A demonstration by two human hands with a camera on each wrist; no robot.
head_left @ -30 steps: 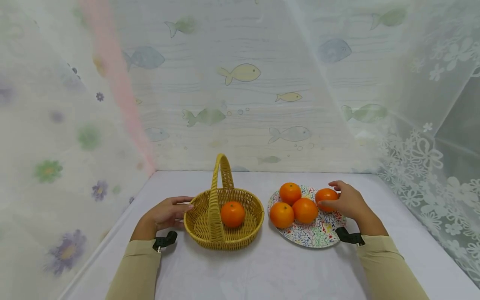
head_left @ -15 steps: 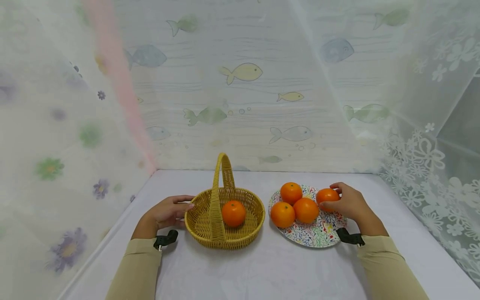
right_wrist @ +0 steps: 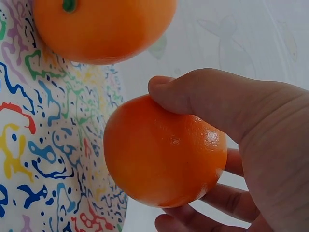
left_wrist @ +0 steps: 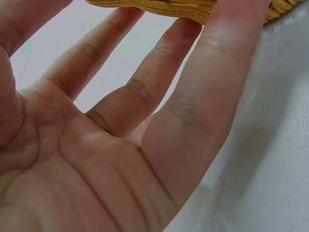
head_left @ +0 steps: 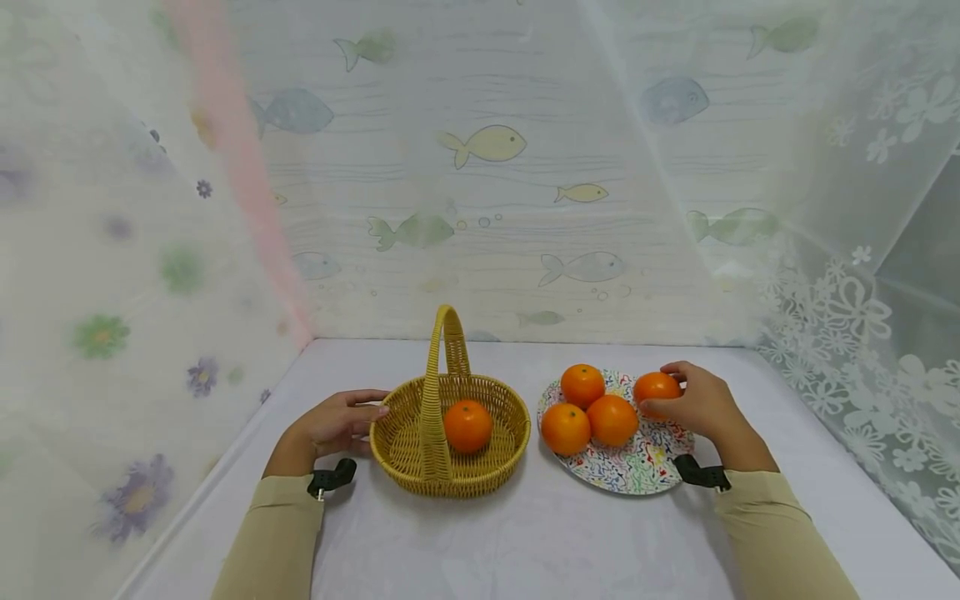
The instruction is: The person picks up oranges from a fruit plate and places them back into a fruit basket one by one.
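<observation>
My left hand holds the left rim of a yellow wicker basket with a tall arched handle. In the left wrist view, slightly bent fingers meet the underside of the basket's woven edge. One orange sits inside the basket, right of the handle. My right hand grips another orange over the far right part of a patterned plate. Its thumb presses the top while the fingers reach round the other side, partly hidden. Three more oranges cluster at the plate's left.
Basket and plate stand side by side on a white tablecloth, a narrow gap between them. A fish-print curtain hangs behind the table's back edge. Flowered sheets flank the left side, and sheer lace the right.
My right hand's fingers have closed in around the orange, and it has shifted very slightly upward in view. My left hand and the basket hold their place.
</observation>
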